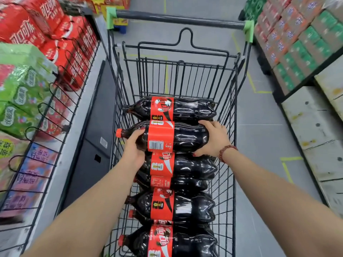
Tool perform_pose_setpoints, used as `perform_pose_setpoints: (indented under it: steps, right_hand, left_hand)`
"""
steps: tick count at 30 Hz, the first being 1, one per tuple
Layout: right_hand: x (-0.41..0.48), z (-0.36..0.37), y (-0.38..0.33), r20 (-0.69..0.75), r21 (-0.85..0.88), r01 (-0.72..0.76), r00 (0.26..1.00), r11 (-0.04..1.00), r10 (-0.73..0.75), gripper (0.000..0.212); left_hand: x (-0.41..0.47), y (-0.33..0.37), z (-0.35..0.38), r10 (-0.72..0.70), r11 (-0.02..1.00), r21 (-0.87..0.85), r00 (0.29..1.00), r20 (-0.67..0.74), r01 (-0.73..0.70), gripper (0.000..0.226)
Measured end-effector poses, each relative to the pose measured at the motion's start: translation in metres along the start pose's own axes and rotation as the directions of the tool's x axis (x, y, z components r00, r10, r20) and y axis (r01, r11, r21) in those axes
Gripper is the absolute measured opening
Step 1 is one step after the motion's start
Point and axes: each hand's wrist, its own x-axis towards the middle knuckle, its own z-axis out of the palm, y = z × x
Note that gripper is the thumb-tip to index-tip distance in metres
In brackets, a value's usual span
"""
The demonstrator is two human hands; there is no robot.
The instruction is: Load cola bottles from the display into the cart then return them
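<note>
A black wire shopping cart (231,101) stands before me, holding several large cola bottles lying on their sides with red labels. Both my hands hold one cola bottle (178,136) that lies across the others, cap to the left. My left hand (134,143) grips its neck end just right of the red cap. At the bottle's base end, my right hand (213,139) curls around it, a red bead bracelet on that wrist. Another bottle (187,108) lies just beyond it, and more bottles (185,206) lie nearer me.
The cart's grey handle (181,19) with green ends is at the far side. A wire-fronted display (55,101) of red cola cartons and green packs runs along the left. Stacked boxes (297,43) on a shelf line the right. Grey aisle floor (259,138) lies between.
</note>
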Motion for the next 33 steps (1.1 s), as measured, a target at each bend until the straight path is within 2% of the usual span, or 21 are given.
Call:
perform_pose_setpoints:
  steps: [2,5,6,9,12,15,19,24,26,30,33]
  right_hand:
    - [-0.004,0.000,-0.002,-0.001,0.024,0.001,1.000,1.000,-0.001,0.112]
    - [-0.012,0.001,-0.002,-0.021,0.075,-0.004,1.000,0.997,0.005,0.112]
    - [-0.016,0.003,-0.002,-0.033,0.092,0.002,0.999,0.996,0.001,0.112]
    - [-0.030,0.007,-0.003,-0.072,0.130,0.021,0.997,0.991,-0.011,0.113]
    - [-0.045,0.004,-0.006,-0.113,0.188,0.057,0.993,0.980,-0.036,0.112]
    - [-0.058,-0.005,-0.006,-0.144,0.235,0.106,0.987,0.966,-0.073,0.110]
    - [-0.083,-0.017,-0.007,-0.148,0.400,0.171,0.982,0.900,-0.120,0.111]
    - [-0.122,-0.029,-0.005,-0.151,0.528,0.258,0.966,0.809,-0.210,0.104]
    - [-0.142,-0.038,-0.003,-0.124,0.593,0.274,0.960,0.757,-0.250,0.096]
    - [-0.180,-0.051,-0.003,-0.039,0.704,0.286,0.930,0.650,-0.366,0.077]
    - [-0.203,-0.051,-0.012,0.022,0.738,0.286,0.895,0.611,-0.445,0.068]
  left_hand:
    - [-0.003,0.003,-0.001,0.012,1.000,0.001,1.000,-0.024,-0.012,0.007]
    - [-0.008,0.011,-0.002,0.048,0.999,-0.022,0.997,-0.064,-0.049,0.060]
    - [-0.012,0.014,0.000,0.073,0.997,-0.012,0.996,-0.060,-0.074,0.068]
    - [-0.026,0.025,0.004,0.140,0.990,0.004,0.990,-0.021,-0.140,0.063]
    - [-0.045,0.037,0.009,0.218,0.976,0.014,0.975,0.033,-0.219,0.073]
    - [-0.070,0.043,0.018,0.311,0.949,0.034,0.948,0.066,-0.314,0.063]
    - [-0.114,0.046,0.033,0.477,0.877,0.000,0.870,0.121,-0.481,0.049]
    - [-0.183,0.044,0.059,0.614,0.786,-0.080,0.759,0.214,-0.613,0.052]
    - [-0.215,0.039,0.068,0.640,0.762,-0.061,0.736,0.219,-0.645,0.058]
    - [-0.275,0.033,0.074,0.696,0.702,0.033,0.695,0.180,-0.711,0.094]
    - [-0.315,0.028,0.071,0.731,0.678,0.048,0.680,0.056,-0.734,0.099]
